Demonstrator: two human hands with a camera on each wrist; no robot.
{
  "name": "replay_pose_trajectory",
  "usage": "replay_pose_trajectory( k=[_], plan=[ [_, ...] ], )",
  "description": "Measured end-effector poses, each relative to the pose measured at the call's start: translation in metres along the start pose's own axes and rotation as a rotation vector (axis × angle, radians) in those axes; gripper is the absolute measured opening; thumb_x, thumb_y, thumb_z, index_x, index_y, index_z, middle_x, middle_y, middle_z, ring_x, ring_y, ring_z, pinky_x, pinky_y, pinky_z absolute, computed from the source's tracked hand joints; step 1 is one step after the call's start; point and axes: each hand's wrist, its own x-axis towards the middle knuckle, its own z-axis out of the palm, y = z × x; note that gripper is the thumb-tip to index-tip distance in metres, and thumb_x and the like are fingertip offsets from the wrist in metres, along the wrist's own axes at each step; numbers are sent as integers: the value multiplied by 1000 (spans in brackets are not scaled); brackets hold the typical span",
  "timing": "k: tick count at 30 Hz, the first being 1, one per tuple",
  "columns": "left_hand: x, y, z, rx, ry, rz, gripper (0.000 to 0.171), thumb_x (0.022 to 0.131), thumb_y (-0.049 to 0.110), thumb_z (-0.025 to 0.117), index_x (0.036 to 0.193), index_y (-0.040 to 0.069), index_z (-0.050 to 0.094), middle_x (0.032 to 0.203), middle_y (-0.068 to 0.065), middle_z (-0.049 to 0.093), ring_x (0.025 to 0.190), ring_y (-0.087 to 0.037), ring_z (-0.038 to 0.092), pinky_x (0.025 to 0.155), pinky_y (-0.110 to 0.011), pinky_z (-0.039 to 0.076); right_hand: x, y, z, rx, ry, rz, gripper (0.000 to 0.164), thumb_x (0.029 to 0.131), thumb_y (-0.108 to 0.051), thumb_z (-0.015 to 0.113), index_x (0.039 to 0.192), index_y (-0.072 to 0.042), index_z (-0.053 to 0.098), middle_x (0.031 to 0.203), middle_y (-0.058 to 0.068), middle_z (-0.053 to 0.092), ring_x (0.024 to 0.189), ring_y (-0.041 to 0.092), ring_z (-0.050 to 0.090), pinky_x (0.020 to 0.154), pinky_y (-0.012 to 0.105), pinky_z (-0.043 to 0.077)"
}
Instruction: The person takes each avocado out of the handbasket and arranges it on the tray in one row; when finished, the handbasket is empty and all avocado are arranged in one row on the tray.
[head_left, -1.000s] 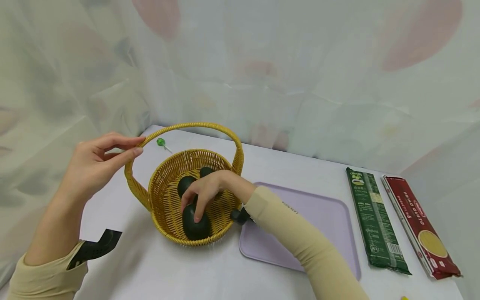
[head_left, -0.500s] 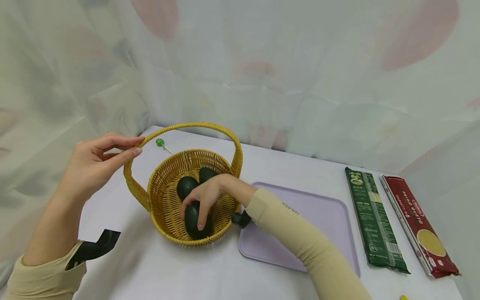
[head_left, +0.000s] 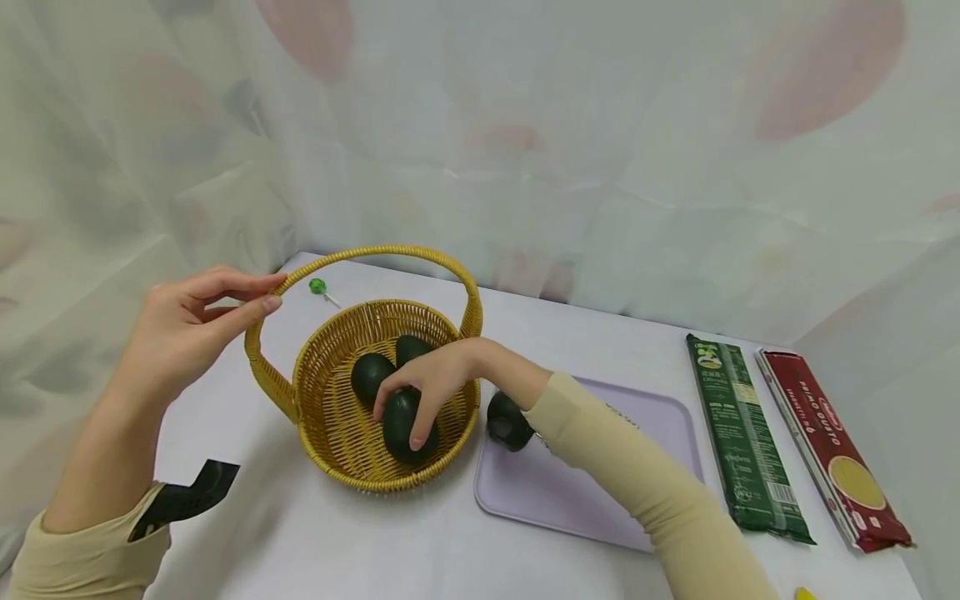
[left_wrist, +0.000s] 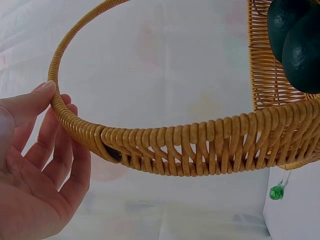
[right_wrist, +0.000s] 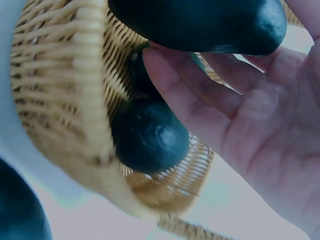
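Left hand [head_left: 180, 332] pinches basket handle [head_left: 390, 250], right hand [head_left: 441, 372] has fingers curled round dark avocado [head_left: 402, 423], two other avocados [head_left: 371, 379] just past them.

I record the oval fruit [head_left: 401, 421] in my right hand [head_left: 431, 379] as plain, very dark green, with a bluish cast in the wrist views; two other fruits [head_left: 372, 377] match it. The basket [head_left: 311, 400] is golden yellow, in ribbed weave. Tray [head_left: 555, 492]: plain lilac. First packet [head_left: 746, 442]: dark green, pale print, black-and-white barcode. Second packet [head_left: 832, 450]: deep red, white lettering, tan-yellow disc. Lollipop [head_left: 317, 286]: bright green, white stick. Tablecloth [head_left: 337, 542]: plain white. The curtain [head_left: 600, 167] is whitish with blurred pink and grey patches (the pink ones somewhat petal-shaped). My sleeves [head_left: 630, 467] are plain beige; the left cuff's device [head_left: 202, 487] is black.
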Motion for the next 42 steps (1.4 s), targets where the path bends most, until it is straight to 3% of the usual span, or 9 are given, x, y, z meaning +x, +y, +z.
replay_pose_trajectory(
  k=[5,10,17,30,35,42],
  plan=[
    [1,0,1,12,0,2,19,88,0,71,106,-4,72,106,6,72,101,-7,63,79,-11,52,-24,2,-1,-16,70,-21,63,79,-34,81,135,-25,52,135,-9,46,121,5,42,99,23,42],
    [1,0,2,15,-5,-3,19,88,2,71,106,-3,72,106,6,72,100,-6,64,79,-11,52,-48,8,0,6,143,-51,66,80,-32,81,137,-20,50,137,-8,48,124,4,43,101,25,42],
    [1,1,3,17,-11,-28,20,89,4,71,107,-1,72,107,7,72,98,-6,64,79,-10,52,-79,19,5,50,216,-47,68,80,-31,82,138,-20,49,135,-14,49,126,4,42,103,28,42],
    [0,-2,2,5,-3,-3,21,88,0,71,108,3,73,110,1,72,95,-7,65,79,-11,52,-129,50,24,205,321,0,69,81,-25,82,140,-19,46,133,-2,52,121,17,49,95,36,52],
    [0,-2,2,2,-3,0,20,88,-1,70,108,2,73,109,1,72,95,-7,65,79,-10,52,-143,64,34,284,365,35,64,80,-22,82,134,-21,49,131,-4,53,118,20,52,99,38,48],
    [1,-1,2,1,2,2,21,88,-2,70,108,3,74,109,0,72,95,-7,65,78,-10,52,-157,84,52,368,406,40,60,80,-19,81,131,-14,48,129,2,55,119,22,52,100,40,45]
  ],
)
